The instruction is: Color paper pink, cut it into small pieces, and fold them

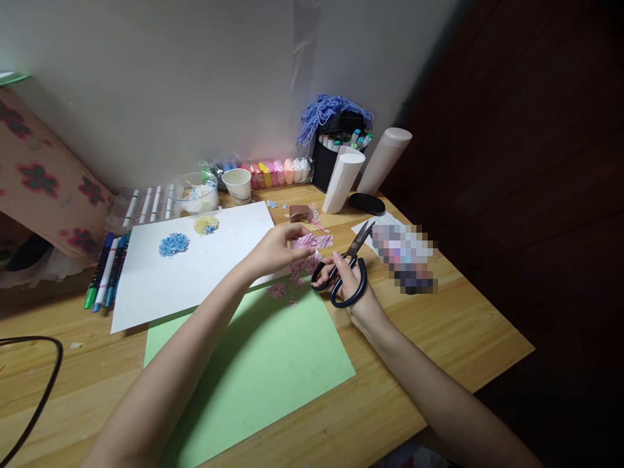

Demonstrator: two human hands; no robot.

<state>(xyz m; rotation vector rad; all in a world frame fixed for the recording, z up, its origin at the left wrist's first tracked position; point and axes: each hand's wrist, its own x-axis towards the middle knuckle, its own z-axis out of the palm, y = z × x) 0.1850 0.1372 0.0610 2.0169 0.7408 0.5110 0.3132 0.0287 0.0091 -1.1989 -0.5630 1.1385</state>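
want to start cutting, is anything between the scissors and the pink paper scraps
Nothing visible does. The right hand holds the black scissors right beside the pink paper scraps, with no object in the gap. The blades point up and away from the scraps. The left hand touches the scraps from the other side.

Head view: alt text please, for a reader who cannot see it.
The right hand holds black-handled scissors over a wooden table, while the left hand touches pink patterned paper scraps. A light green paper sheet and a white paper sheet lie on the table.
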